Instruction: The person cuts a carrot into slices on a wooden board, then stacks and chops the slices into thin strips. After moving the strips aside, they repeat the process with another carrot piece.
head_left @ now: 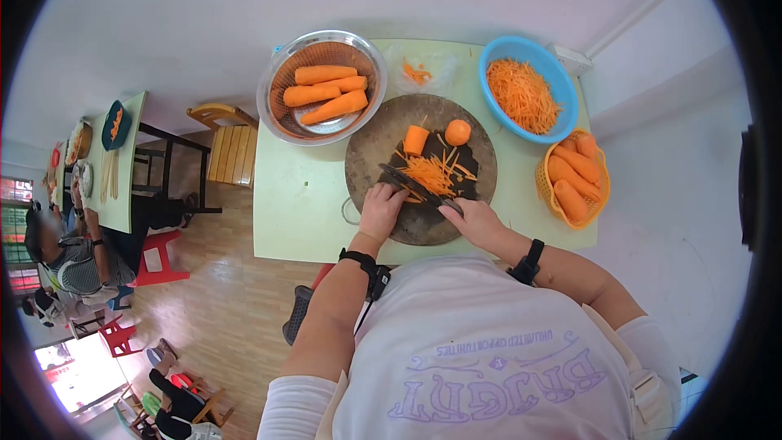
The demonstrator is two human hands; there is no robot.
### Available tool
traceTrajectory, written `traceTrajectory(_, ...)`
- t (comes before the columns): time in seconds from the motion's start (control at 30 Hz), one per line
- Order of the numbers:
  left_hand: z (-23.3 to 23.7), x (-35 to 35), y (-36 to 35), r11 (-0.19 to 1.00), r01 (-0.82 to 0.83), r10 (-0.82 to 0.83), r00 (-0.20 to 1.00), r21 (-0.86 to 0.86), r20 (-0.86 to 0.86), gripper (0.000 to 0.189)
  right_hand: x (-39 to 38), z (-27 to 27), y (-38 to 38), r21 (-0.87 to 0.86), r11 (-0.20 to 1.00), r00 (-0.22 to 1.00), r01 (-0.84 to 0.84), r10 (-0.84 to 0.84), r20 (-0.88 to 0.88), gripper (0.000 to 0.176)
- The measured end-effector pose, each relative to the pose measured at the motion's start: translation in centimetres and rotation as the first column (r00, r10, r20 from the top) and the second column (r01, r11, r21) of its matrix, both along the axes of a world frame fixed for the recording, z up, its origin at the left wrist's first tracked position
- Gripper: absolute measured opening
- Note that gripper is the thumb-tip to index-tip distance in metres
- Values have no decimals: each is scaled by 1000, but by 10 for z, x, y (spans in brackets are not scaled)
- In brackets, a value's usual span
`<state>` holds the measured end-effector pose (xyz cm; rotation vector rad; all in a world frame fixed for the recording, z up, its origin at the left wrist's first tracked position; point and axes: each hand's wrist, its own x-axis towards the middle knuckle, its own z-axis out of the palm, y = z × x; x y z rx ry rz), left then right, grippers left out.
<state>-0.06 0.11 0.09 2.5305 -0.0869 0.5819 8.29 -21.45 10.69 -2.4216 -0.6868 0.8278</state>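
Note:
My right hand (479,225) is closed around the handle of a dark-bladed kitchen knife (422,189) at the lower part of a round chopping board (371,147). The blade slants up to the left, across shredded carrot (432,173). Beside the blade, my left hand (381,209) is low over the board with its fingers bent together; what lies under the fingertips is hidden. A few orange strips show between that hand and the blade. Farther back on the board are a cut carrot piece (416,140) and a round carrot end (458,132).
Around the board on the pale green table (297,220) stand a metal bowl (269,106) of peeled carrots, a plastic bag (440,73) with scraps, a blue basin (568,118) of shredded carrot and a yellow basket (547,191) of carrots. Another person (85,257) sits at a table far left.

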Motion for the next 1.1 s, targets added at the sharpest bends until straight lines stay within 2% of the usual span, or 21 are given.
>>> traceTrajectory(0.07,1,0,0,1000,4,-4,1000,-1,1,23,0,-1,0,40,999,1000,-3,2,10,51)
traceTrajectory(0.37,0,0,0,1000,3,-3,1000,-10,-21,23,8,-2,2,32,999,999,-11,13,-52,50)
traceTrajectory(0.6,2,-1,0,1000,2,-2,999,-11,-47,24,12,-17,4,18,1000,999,-20,21,-25,50)
traceTrajectory(0.7,2,-1,1,1000,12,-13,999,-17,-38,23,14,-13,4,8,1000,996,24,-23,-87,50)
traceTrajectory(0.8,3,1,1,999,15,-15,1000,-38,-7,20,11,-17,1,102,994,999,23,-19,-42,50)
traceTrajectory(1.1,2,1,1,999,13,-12,1000,-33,28,19,7,3,0,-12,999,999,-34,34,-7,49)
